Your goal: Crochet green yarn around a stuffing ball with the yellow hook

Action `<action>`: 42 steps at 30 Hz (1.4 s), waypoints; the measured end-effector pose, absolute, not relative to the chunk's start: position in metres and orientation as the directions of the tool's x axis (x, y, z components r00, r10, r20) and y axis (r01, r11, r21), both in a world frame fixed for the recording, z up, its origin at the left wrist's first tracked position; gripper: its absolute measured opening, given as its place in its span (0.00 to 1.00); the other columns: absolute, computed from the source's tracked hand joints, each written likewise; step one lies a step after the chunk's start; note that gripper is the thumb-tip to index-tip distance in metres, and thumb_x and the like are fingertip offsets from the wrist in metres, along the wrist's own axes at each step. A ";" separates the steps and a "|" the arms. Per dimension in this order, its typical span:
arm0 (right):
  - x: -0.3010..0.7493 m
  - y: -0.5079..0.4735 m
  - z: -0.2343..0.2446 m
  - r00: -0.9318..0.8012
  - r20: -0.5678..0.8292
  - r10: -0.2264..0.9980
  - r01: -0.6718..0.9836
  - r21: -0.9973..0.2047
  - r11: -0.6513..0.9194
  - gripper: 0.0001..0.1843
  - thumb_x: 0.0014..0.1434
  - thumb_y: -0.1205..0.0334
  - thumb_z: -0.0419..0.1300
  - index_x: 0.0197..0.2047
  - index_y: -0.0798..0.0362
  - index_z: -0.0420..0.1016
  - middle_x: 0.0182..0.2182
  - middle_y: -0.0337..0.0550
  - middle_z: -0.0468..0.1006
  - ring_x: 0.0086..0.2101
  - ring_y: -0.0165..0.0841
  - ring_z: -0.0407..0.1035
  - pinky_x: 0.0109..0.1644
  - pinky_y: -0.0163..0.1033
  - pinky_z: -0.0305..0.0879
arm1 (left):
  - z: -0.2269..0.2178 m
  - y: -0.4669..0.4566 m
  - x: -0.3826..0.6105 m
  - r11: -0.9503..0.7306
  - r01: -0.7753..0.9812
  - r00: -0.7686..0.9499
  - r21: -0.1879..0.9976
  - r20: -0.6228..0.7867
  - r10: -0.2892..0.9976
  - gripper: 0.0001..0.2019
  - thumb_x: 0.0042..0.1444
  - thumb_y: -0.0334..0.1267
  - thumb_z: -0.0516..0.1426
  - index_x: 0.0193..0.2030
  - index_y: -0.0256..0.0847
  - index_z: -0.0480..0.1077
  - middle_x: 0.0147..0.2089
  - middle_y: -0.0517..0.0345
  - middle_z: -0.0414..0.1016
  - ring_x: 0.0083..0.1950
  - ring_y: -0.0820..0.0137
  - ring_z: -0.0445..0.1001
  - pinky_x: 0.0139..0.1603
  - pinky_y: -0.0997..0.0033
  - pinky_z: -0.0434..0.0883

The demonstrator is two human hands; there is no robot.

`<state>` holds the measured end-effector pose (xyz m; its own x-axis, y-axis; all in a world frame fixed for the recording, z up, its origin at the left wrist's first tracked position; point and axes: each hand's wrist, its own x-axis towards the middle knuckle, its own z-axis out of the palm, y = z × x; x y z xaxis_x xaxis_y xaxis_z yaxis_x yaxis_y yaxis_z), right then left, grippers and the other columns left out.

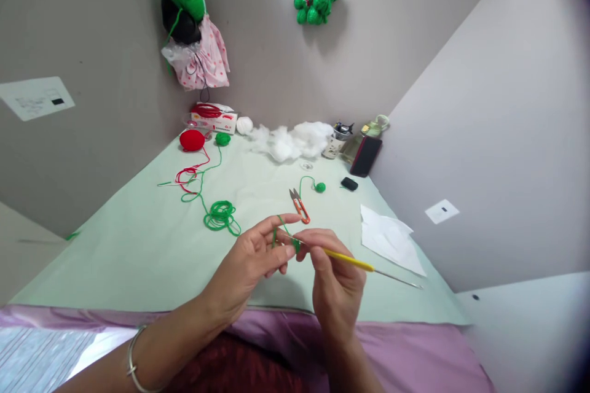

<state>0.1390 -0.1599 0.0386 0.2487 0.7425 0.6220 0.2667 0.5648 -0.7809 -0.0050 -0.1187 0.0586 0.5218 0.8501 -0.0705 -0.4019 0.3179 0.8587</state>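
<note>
My left hand (pixel 262 252) pinches a small green crochet piece (pixel 296 246) between thumb and fingers, with green yarn looped around its raised index finger. In my right hand (pixel 338 276) is a crochet hook (pixel 350 259) with a yellow handle, gripped like a pen. The hook's working end meets the green piece, while its other metal end points to the lower right. Fingers partly hide the stitches. Orange-handled thread snips (pixel 302 209) lie just beyond my hands. A loose coil of green yarn (pixel 221 217) rests to the left.
Farther back sit a red yarn ball (pixel 192 140), a green yarn ball (pixel 223 139), white stuffing (pixel 290 141), a cup of pens (pixel 336 141) and a leaning phone (pixel 366 156). A small green ball (pixel 320 187) and white paper (pixel 387 236) lie rightward. Bags (pixel 203 55) hang on the wall.
</note>
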 end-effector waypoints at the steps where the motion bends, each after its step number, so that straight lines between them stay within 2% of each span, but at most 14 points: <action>1: 0.137 -0.161 0.037 0.242 0.641 0.729 0.327 -0.761 0.560 0.13 0.68 0.70 0.57 0.46 0.46 0.82 0.37 0.41 0.81 0.34 0.32 0.74 0.37 0.40 0.73 | 0.058 -0.119 -0.004 0.291 -0.396 0.503 0.871 -0.060 0.862 0.21 0.56 0.39 0.68 0.57 0.46 0.78 0.35 0.61 0.71 0.32 0.76 0.65 0.31 0.73 0.58; 7: 0.139 -0.165 0.032 0.050 0.860 0.508 0.700 -0.393 0.596 0.21 0.64 0.76 0.61 0.54 0.45 0.81 0.46 0.47 0.81 0.43 0.36 0.76 0.44 0.42 0.75 | 0.056 -0.118 -0.003 0.443 -0.458 0.561 0.770 -0.136 0.816 0.20 0.56 0.40 0.68 0.56 0.44 0.79 0.25 0.69 0.60 0.24 0.81 0.51 0.30 0.76 0.60; 9: 0.144 -0.165 0.035 0.159 0.802 0.575 0.600 -0.541 0.589 0.16 0.66 0.74 0.59 0.50 0.46 0.82 0.41 0.45 0.80 0.41 0.35 0.75 0.42 0.42 0.73 | 0.056 -0.115 -0.004 0.518 -0.488 0.613 0.703 -0.147 0.776 0.16 0.57 0.37 0.67 0.53 0.41 0.80 0.24 0.71 0.57 0.22 0.83 0.44 0.36 0.75 0.64; 12: 0.149 -0.163 0.042 0.324 0.633 0.703 0.277 -0.774 0.569 0.12 0.69 0.69 0.57 0.42 0.47 0.81 0.32 0.39 0.77 0.32 0.31 0.70 0.37 0.39 0.68 | 0.056 -0.114 -0.004 0.494 -0.511 0.601 0.704 -0.119 0.791 0.15 0.58 0.34 0.66 0.52 0.43 0.81 0.32 0.68 0.64 0.23 0.84 0.46 0.43 0.73 0.67; 14: 0.148 -0.162 0.044 0.301 0.586 0.752 0.161 -0.809 0.566 0.11 0.69 0.67 0.57 0.41 0.47 0.82 0.31 0.39 0.77 0.32 0.31 0.70 0.38 0.39 0.68 | 0.055 -0.115 -0.003 0.423 -0.495 0.567 0.759 -0.087 0.819 0.17 0.57 0.34 0.66 0.54 0.46 0.80 0.35 0.66 0.68 0.27 0.82 0.56 0.46 0.73 0.66; 17: 0.143 -0.160 0.044 0.241 0.597 0.765 0.198 -0.802 0.563 0.10 0.68 0.67 0.60 0.43 0.47 0.83 0.36 0.42 0.82 0.39 0.33 0.74 0.44 0.40 0.71 | 0.055 -0.117 -0.002 0.330 -0.460 0.536 0.824 -0.039 0.843 0.19 0.57 0.36 0.67 0.56 0.50 0.79 0.35 0.64 0.70 0.38 0.76 0.65 0.48 0.74 0.63; 23: 0.150 -0.160 0.047 0.267 0.523 0.809 0.064 -0.847 0.527 0.13 0.72 0.64 0.55 0.40 0.49 0.81 0.34 0.40 0.82 0.29 0.29 0.73 0.36 0.37 0.72 | 0.059 -0.114 -0.009 0.322 -0.388 0.549 0.863 -0.064 0.834 0.17 0.59 0.38 0.65 0.56 0.49 0.79 0.36 0.64 0.68 0.39 0.74 0.62 0.44 0.72 0.60; 25: 0.152 -0.163 0.048 0.246 0.559 0.792 0.173 -0.829 0.532 0.14 0.72 0.66 0.52 0.42 0.49 0.80 0.35 0.41 0.82 0.30 0.29 0.74 0.37 0.38 0.73 | 0.060 -0.113 -0.009 0.311 -0.380 0.534 0.871 -0.068 0.842 0.17 0.60 0.38 0.65 0.56 0.48 0.78 0.36 0.64 0.68 0.40 0.73 0.63 0.45 0.72 0.60; 29: 0.147 -0.170 0.040 0.031 0.802 0.596 0.626 -0.480 0.614 0.16 0.67 0.75 0.56 0.51 0.50 0.78 0.40 0.46 0.82 0.39 0.34 0.77 0.43 0.41 0.75 | 0.056 -0.115 -0.006 0.256 -0.397 0.482 0.882 -0.037 0.875 0.20 0.57 0.39 0.68 0.57 0.46 0.77 0.35 0.64 0.69 0.40 0.73 0.65 0.47 0.72 0.62; 32: 0.142 -0.170 0.032 -0.091 0.887 0.453 0.776 -0.222 0.591 0.19 0.64 0.75 0.60 0.55 0.49 0.79 0.45 0.49 0.80 0.44 0.37 0.77 0.44 0.42 0.76 | 0.053 -0.116 -0.005 0.332 -0.426 0.526 0.842 -0.068 0.848 0.24 0.55 0.41 0.70 0.59 0.44 0.76 0.33 0.64 0.70 0.34 0.76 0.63 0.42 0.73 0.63; 34: 0.141 -0.169 0.031 0.011 0.871 0.491 0.740 -0.338 0.582 0.17 0.66 0.74 0.59 0.53 0.47 0.80 0.44 0.48 0.80 0.43 0.36 0.77 0.43 0.42 0.75 | 0.052 -0.115 -0.007 0.447 -0.438 0.587 0.780 -0.128 0.799 0.24 0.55 0.41 0.70 0.58 0.42 0.76 0.29 0.67 0.66 0.27 0.80 0.56 0.42 0.73 0.64; 37: 0.143 -0.167 0.038 0.257 0.729 0.634 0.442 -0.672 0.594 0.14 0.69 0.71 0.55 0.46 0.47 0.81 0.34 0.41 0.79 0.33 0.32 0.74 0.37 0.40 0.73 | 0.054 -0.114 -0.009 0.519 -0.462 0.617 0.719 -0.160 0.771 0.21 0.56 0.39 0.69 0.56 0.41 0.78 0.26 0.71 0.60 0.24 0.82 0.48 0.49 0.69 0.68; 40: 0.144 -0.164 0.045 0.301 0.614 0.730 0.187 -0.788 0.586 0.13 0.70 0.68 0.55 0.42 0.48 0.81 0.33 0.40 0.79 0.28 0.29 0.71 0.32 0.38 0.70 | 0.057 -0.115 -0.007 0.442 -0.450 0.586 0.776 -0.117 0.802 0.21 0.55 0.39 0.69 0.56 0.43 0.78 0.32 0.65 0.69 0.30 0.79 0.61 0.45 0.72 0.67; 42: 0.141 -0.163 0.044 0.253 0.626 0.737 0.215 -0.779 0.589 0.12 0.69 0.69 0.57 0.44 0.48 0.81 0.37 0.42 0.81 0.31 0.31 0.74 0.33 0.39 0.72 | 0.058 -0.117 -0.005 0.373 -0.424 0.561 0.825 -0.084 0.823 0.22 0.55 0.39 0.69 0.57 0.44 0.78 0.36 0.61 0.74 0.36 0.75 0.68 0.38 0.75 0.63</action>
